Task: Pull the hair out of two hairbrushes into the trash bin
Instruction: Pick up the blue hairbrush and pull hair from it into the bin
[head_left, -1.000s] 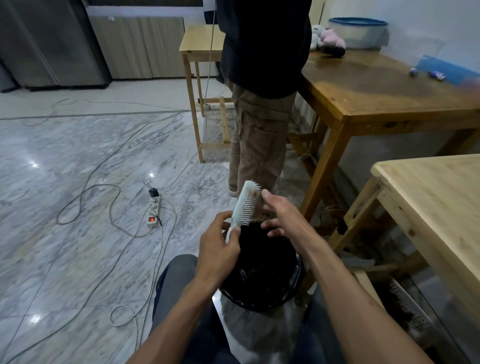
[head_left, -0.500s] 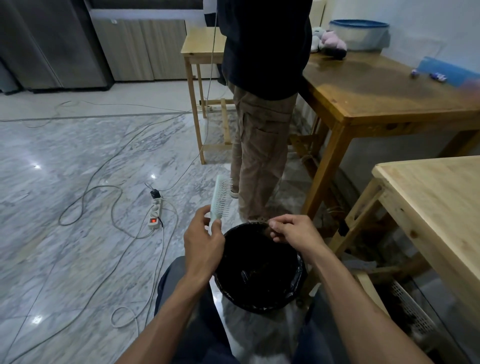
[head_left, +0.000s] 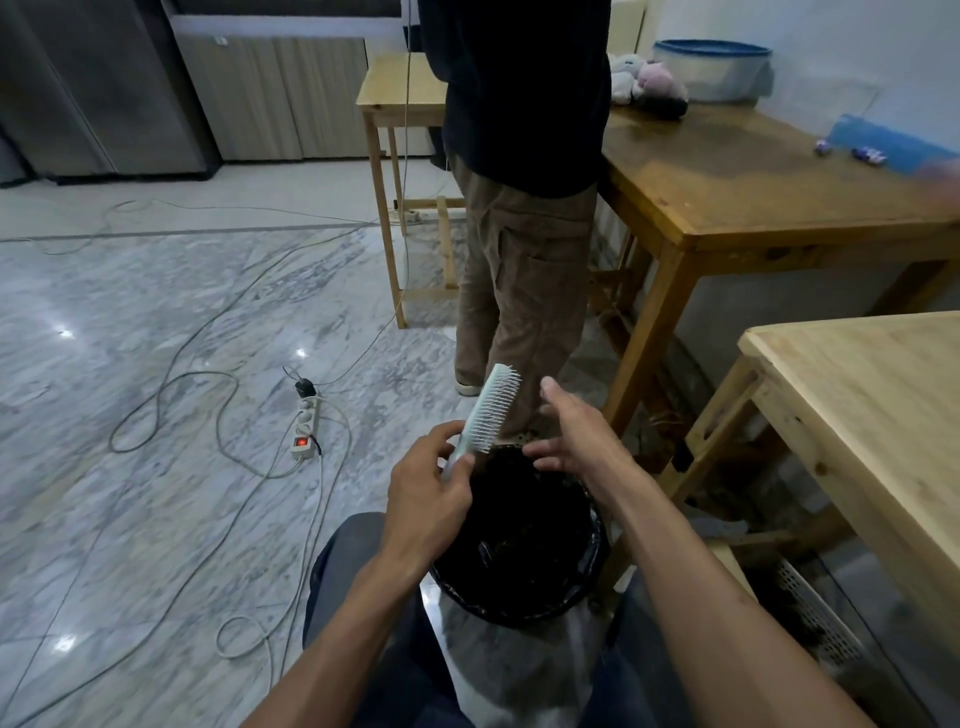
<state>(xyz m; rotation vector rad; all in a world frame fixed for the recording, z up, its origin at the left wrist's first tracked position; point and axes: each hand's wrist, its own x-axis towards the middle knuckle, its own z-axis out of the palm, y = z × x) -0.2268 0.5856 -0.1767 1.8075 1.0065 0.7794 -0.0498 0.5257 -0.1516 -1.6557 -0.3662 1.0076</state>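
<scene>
Above the trash bin (head_left: 519, 587), the left hand (head_left: 426, 499) grips the hairbrush (head_left: 485, 415) handle; right hand (head_left: 576, 441) spread, empty, beside the bristles. Loosened hair might drift past the bin's rim onto the floor.

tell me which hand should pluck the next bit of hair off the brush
Right. The right hand is open and empty, fingers spread beside the bristles of the brush, above the bin. The left hand is shut on the brush handle, so it is probably best kept holding.
</scene>
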